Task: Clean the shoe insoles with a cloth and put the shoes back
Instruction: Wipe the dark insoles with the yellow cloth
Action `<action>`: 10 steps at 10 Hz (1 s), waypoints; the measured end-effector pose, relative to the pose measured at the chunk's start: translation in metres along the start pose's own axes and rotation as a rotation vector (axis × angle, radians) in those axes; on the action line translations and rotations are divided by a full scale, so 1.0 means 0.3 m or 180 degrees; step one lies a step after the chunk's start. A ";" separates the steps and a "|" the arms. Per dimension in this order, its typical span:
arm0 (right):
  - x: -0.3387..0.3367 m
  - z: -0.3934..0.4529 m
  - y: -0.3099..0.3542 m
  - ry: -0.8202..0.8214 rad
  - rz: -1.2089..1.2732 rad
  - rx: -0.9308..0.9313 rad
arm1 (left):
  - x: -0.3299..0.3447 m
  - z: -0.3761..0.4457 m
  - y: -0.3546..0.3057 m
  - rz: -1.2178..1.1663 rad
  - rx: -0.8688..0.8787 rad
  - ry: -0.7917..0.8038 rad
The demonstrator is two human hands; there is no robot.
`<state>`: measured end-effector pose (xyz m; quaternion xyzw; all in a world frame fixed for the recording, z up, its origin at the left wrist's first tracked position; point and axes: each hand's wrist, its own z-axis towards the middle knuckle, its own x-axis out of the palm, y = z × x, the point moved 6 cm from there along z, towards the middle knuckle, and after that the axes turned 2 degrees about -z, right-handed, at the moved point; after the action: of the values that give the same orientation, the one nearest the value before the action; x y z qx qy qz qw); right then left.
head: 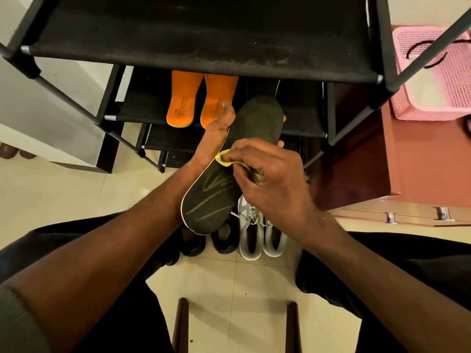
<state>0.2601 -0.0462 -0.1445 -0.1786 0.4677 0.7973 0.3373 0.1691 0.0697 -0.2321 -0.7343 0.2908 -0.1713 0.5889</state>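
While the left hand (pixel 216 133) grasps the dark insole (pixel 229 169) from beneath, thumb hooked over its left edge and fingertips showing past its right edge, the right hand (pixel 267 174) pinches a yellow cloth (pixel 224 160) against the insole's middle, fingers curled tight round the bunched fabric. Pale streaks, perhaps a worn logo, cross the heel half of the insole, but nothing there can be read. It is held in the air, tilted, toe toward the black shoe rack (pixel 204 57) and heel toward the person. On a lower shelf of the rack, near its front edge and left of centre, two orange insoles (pixel 201 100) lie side by side, heels forward; each carries small dark print near the heel, too fine to make out. On the tiled floor (pixel 237 289) below the hands stand a pair of grey shoes (pixel 254 238) with white laces and, just beside them to the left, dark shoes (pixel 221 240) partly hidden by the insole. A pink perforated basket (pixel 433 80) sits on a reddish cabinet top (pixel 420 159) near its far edge, to the right of the rack.
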 end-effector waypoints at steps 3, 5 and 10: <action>-0.094 0.092 -0.208 -0.0359 -0.0688 0.0627 | 0.168 -0.034 -0.144 -0.1867 -0.0538 0.0039; -0.106 0.113 -0.187 -0.0308 -0.0497 0.0982 | 0.163 -0.033 -0.139 -0.2310 -0.0689 0.0060; -0.079 0.096 -0.238 -0.0274 -0.0866 0.0371 | 0.237 -0.076 -0.141 -0.2965 -0.0995 0.0207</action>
<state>0.3282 -0.0059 -0.1605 -0.1860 0.4698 0.7226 0.4718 0.2199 0.0133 -0.1921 -0.8602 -0.0280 -0.3935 0.3231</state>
